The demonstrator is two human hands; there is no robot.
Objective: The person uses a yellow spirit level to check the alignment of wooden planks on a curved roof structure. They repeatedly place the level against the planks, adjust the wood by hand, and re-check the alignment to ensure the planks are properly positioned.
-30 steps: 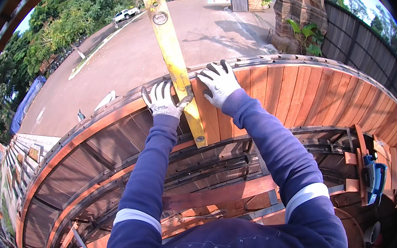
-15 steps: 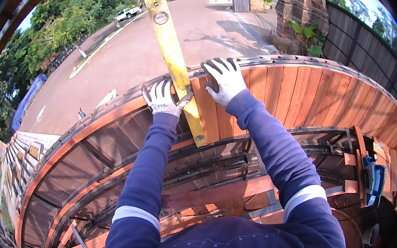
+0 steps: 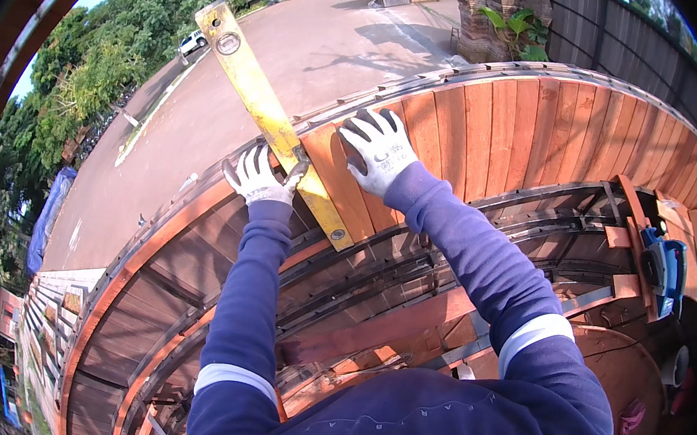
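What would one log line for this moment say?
left hand: grips yellow spirit level | right hand: flat on wooden plank | level: tilted across the planks | blue power tool: lying at right

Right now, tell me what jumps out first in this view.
A long yellow level lies slanted across the reddish wooden boards at centre. The gloved left hand grips it from the left, while the gloved right hand presses flat on the boards beside it. A blue power tool sits far right.
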